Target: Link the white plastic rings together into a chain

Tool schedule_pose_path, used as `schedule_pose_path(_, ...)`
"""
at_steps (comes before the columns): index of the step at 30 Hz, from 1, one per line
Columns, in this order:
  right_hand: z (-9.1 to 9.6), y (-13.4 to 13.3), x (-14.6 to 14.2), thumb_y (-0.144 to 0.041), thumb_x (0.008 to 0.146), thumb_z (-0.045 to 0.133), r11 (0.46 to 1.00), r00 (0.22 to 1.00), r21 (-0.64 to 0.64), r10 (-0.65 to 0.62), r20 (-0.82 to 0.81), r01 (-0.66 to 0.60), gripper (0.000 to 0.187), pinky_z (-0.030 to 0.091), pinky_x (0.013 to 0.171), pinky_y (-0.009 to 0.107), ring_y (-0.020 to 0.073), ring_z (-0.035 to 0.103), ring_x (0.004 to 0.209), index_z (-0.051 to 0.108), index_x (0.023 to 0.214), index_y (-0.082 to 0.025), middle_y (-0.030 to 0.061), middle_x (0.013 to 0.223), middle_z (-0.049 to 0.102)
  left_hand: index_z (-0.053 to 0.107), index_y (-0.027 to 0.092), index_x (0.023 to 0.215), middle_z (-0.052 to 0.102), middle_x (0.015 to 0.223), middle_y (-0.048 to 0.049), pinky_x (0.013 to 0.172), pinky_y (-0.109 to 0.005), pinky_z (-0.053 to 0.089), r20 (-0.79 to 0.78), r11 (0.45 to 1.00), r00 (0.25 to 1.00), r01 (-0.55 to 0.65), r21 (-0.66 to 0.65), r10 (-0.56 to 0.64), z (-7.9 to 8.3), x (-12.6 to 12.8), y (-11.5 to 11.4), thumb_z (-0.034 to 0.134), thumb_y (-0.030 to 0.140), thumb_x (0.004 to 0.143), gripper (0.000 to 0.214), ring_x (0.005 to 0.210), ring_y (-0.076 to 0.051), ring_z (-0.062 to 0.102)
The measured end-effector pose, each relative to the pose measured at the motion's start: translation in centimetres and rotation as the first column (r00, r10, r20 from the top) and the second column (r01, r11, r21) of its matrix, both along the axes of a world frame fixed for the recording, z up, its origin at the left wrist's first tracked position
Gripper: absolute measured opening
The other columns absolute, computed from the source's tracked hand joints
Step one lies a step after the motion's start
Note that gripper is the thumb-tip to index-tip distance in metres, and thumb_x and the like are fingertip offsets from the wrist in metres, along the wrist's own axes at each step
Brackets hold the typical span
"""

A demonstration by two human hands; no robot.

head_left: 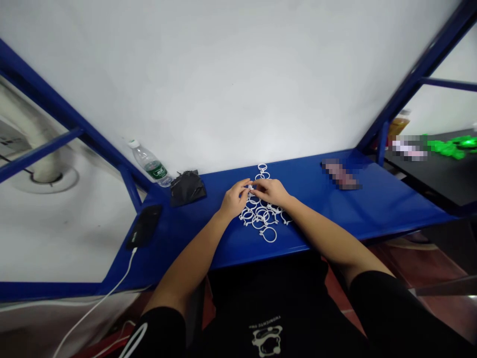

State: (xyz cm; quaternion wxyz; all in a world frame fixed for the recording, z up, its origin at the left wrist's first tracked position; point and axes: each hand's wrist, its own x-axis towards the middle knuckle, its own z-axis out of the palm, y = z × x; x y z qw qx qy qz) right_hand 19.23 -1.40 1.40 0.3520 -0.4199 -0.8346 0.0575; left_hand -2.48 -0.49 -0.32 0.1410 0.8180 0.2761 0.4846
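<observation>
My left hand (237, 198) and my right hand (271, 191) meet over the blue table (219, 246), fingertips close together. Both are closed in a pinch on a small white piece (251, 187), which looks like the tab of a white ring; the fingers partly hide it. Under and around the hands lies a loose pile of thin white rings (263, 216) with small knobbed tabs. One white ring (270, 234) lies at the near side of the pile. Just beyond my hands, another white ring (262, 167) lies near the wall.
Left of my hands are a crumpled black bag (188, 188), a clear plastic bottle (151, 164) with a green label, and a black power bank or phone (144, 226) with a white cable (126, 271). A blurred-out flat object (341, 174) lies right. Blue frame bars (404, 89) flank the table.
</observation>
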Motion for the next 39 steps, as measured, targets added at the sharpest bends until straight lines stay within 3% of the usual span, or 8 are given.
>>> schedule_pose_path(3, 0.1, -0.2, -0.1, -0.044, 0.104, 0.061, 1.000, 0.999, 0.010, 0.022, -0.031, -0.021, 0.030, 0.045, 0.069, 0.026, 0.0153, 0.066, 0.071, 0.072, 0.119, -0.020, 0.0033, 0.084, 0.077, 0.048, 0.022, 0.149, 0.073, 0.132, -0.0121, 0.094, -0.030, 0.064, 0.024, 1.000, 1.000, -0.007, 0.003, 0.007, -0.1, 0.2, -0.1, 0.051, 0.021, 0.106, 0.043, 0.104, -0.016, 0.078)
schedule_pose_path(8, -0.4, 0.2, -0.2, -0.038, 0.104, 0.058, 0.998, 1.000, 0.059, 0.025, -0.003, -0.025, 0.025, 0.047, 0.072, 0.027, 0.0167, 0.069, 0.075, 0.075, 0.111, -0.020, 0.0045, 0.085, 0.078, 0.050, 0.022, 0.146, 0.065, 0.143, -0.0147, 0.092, -0.031, 0.063, -0.031, 1.000, 0.999, -0.029, 0.004, 0.029, 0.3, 0.0, -0.3, 0.053, 0.023, 0.104, 0.043, 0.099, -0.015, 0.077)
schedule_pose_path(14, -0.7, 0.9, 0.1, -0.033, 0.103, 0.060, 0.973, 0.971, 0.041, -0.225, -0.079, 0.228, 0.026, 0.051, 0.078, 0.030, 0.0208, 0.072, 0.088, 0.077, 0.118, -0.021, 0.0081, 0.099, 0.080, 0.064, 0.020, 0.133, 0.077, 0.083, -0.0013, 0.082, -0.029, 0.059, -0.193, 0.961, 0.959, -0.235, -0.143, 0.206, 0.9, -0.6, -0.1, 0.053, 0.026, 0.105, 0.031, 0.079, -0.017, 0.076)
schedule_pose_path(17, -0.5, 1.1, 0.5, -0.030, 0.101, 0.063, 0.955, 0.952, 0.022, -0.291, -0.092, 0.294, 0.027, 0.051, 0.079, 0.031, 0.0217, 0.071, 0.090, 0.076, 0.122, -0.021, 0.0086, 0.102, 0.079, 0.070, 0.023, 0.127, 0.080, 0.085, -0.0023, 0.080, -0.030, 0.057, -0.387, 0.914, 0.898, -0.320, -0.250, 0.209, 1.1, -0.5, 0.1, 0.054, 0.026, 0.105, 0.027, 0.083, -0.020, 0.077)
schedule_pose_path(21, -0.4, 1.1, 0.6, -0.028, 0.099, 0.065, 0.987, 0.987, -0.035, -0.159, -0.002, 0.158, 0.023, 0.049, 0.077, 0.030, 0.0199, 0.070, 0.086, 0.077, 0.118, -0.021, 0.0067, 0.099, 0.079, 0.073, 0.025, 0.122, 0.082, 0.103, -0.0046, 0.088, -0.032, 0.057, -0.524, 0.889, 0.833, -0.364, -0.278, 0.178, 1.2, -0.3, 0.3, 0.052, 0.024, 0.106, 0.026, 0.099, -0.023, 0.077)
schedule_pose_path(26, -0.6, 0.8, -0.2, -0.030, 0.097, 0.069, 0.990, 0.981, -0.130, 0.078, 0.178, -0.055, 0.025, 0.047, 0.081, 0.029, 0.0207, 0.070, 0.093, 0.077, 0.120, -0.022, 0.0060, 0.102, 0.078, 0.071, 0.023, 0.127, 0.079, 0.120, -0.0068, 0.099, -0.034, 0.055, -0.548, 0.895, 0.818, -0.364, -0.258, 0.175, 1.3, -0.3, 0.2, 0.050, 0.022, 0.107, 0.029, 0.115, -0.025, 0.074)
schedule_pose_path(31, -0.9, 1.0, -0.1, -0.032, 0.096, 0.071, 0.982, 0.966, -0.186, 0.076, 0.249, -0.029, 0.030, 0.047, 0.083, 0.031, 0.0225, 0.069, 0.098, 0.076, 0.123, -0.020, 0.0083, 0.107, 0.075, 0.069, 0.022, 0.132, 0.076, 0.128, -0.0081, 0.103, -0.036, 0.055, -0.538, 0.894, 0.822, -0.368, -0.256, 0.185, 1.0, -0.3, 0.4, 0.051, 0.023, 0.106, 0.031, 0.118, -0.026, 0.072)
schedule_pose_path(39, -1.1, 1.4, 0.3, -0.022, 0.095, 0.070, 0.981, 0.964, -0.194, 0.079, 0.253, -0.029, 0.018, 0.047, 0.085, 0.029, 0.0205, 0.069, 0.099, 0.077, 0.111, -0.021, 0.0072, 0.107, 0.075, 0.072, 0.023, 0.126, 0.075, 0.129, -0.0073, 0.106, -0.036, 0.055, -0.521, 0.918, 0.833, -0.337, -0.209, 0.188, 0.4, -0.4, 0.8, 0.055, 0.024, 0.104, 0.028, 0.120, -0.024, 0.070)
